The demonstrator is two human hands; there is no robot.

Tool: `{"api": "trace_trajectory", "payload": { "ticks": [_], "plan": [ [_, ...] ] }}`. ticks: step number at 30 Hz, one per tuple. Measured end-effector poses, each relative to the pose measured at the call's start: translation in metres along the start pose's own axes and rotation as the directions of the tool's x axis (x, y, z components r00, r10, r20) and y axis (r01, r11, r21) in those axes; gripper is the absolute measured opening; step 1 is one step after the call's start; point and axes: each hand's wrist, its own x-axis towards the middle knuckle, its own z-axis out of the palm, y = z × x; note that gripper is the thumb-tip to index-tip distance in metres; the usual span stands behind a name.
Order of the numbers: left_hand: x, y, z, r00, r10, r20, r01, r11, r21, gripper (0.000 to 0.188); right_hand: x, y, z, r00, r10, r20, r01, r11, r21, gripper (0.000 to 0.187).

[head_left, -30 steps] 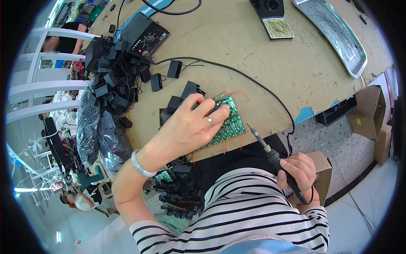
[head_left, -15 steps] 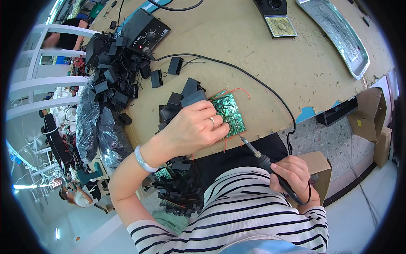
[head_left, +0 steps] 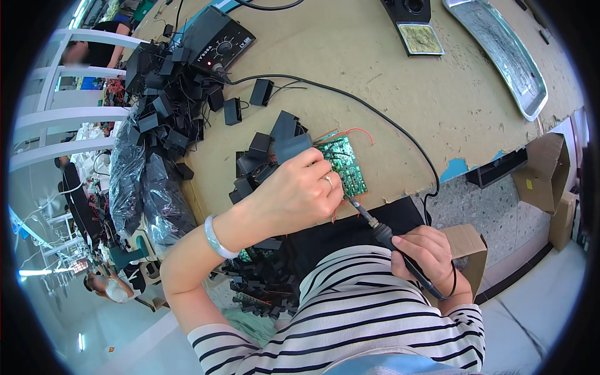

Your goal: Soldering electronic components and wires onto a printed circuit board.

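A green circuit board (head_left: 350, 164) with thin red wires at its edges lies near the front edge of the table. My left hand (head_left: 309, 187) rests over its left part, thumb and fingers pinched together; whatever they hold is hidden beneath them. In my right hand (head_left: 426, 259) is a soldering iron (head_left: 382, 234), gripped like a pen, its tip at the board's front edge close to my left fingertips. A black box-shaped case (head_left: 291, 147) stands against the board's left side, partly behind my left hand.
Several black cases (head_left: 165, 106) with wires are heaped at the left, near a black soldering station (head_left: 222, 47). An iron stand with a sponge tray (head_left: 420, 39) and a metal tray (head_left: 500, 56) lie at the far right. The iron's cable (head_left: 375, 115) crosses the table. More cases (head_left: 265, 281) sit below the edge.
My left hand has shifted slightly right over the board, its fingers drawn in closer. The soldering iron's tip has moved a little left and up, nearer my left fingertips.
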Motion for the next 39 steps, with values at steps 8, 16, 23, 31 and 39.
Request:
{"api": "trace_trajectory", "payload": {
  "ticks": [8, 16, 23, 31, 39],
  "plan": [
    [0.001, 0.005, 0.000, 0.999, 0.018, 0.033, -0.019, 0.999, 0.042, 0.020, -0.002, -0.003, 0.003, 0.999, 0.035, 0.023, -0.036, 0.999, 0.005, 0.035],
    [0.003, 0.008, -0.001, 0.999, 0.030, 0.028, -0.031, 0.998, 0.057, 0.021, -0.001, 0.000, 0.007, 0.993, -0.115, -0.010, 0.114, 0.990, -0.080, 0.030],
    [0.002, 0.009, 0.001, 0.999, 0.027, 0.035, -0.029, 0.996, 0.084, 0.021, -0.003, -0.005, -0.013, 0.998, -0.055, -0.043, 0.052, 0.996, -0.073, 0.031],
    [0.003, 0.011, -0.002, 0.999, 0.005, 0.044, -0.009, 0.997, 0.082, 0.020, -0.008, 0.001, -0.020, 0.987, -0.013, -0.161, -0.020, 0.979, -0.203, 0.020],
    [0.007, 0.014, -0.003, 0.999, -0.026, -0.034, 0.028, 0.997, 0.067, 0.022, -0.010, 0.002, -0.022, 0.983, -0.019, -0.184, -0.016, 0.983, -0.184, 0.020]
  ]
}}
